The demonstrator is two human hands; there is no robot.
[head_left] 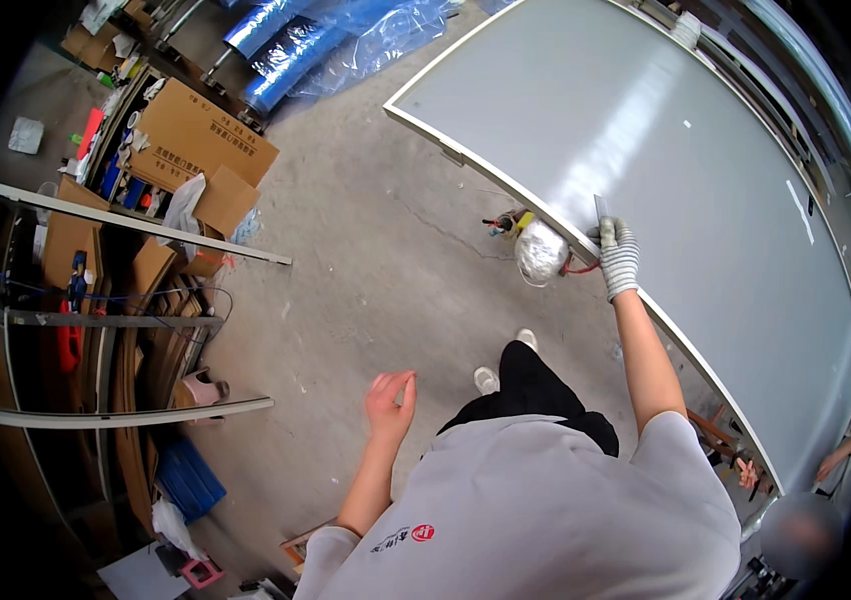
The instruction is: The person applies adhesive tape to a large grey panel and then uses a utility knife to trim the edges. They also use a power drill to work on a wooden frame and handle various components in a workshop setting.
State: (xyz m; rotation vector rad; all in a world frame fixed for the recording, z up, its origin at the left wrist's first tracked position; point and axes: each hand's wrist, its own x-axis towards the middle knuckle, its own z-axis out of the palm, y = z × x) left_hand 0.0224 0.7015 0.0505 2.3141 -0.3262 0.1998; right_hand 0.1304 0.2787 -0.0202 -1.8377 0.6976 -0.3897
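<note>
Grey panel (745, 240), mostly smooth, bears pale scraps (800, 212); we judge work unfinished. Our gloved right hand (616, 257) pinches a thin flat tool (600, 206); our bare left hand (388, 403), empty, hangs loosely spread.

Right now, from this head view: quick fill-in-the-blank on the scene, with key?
1. The right hand, at the edge of the large panel, wears a striped ____.
2. The left hand is bare, apart from the panel, whose surface is coloured ____.
3. The plastic film rolls are ____.
4. The person's trousers are ____.

Missing: glove; grey; blue; black.
</note>
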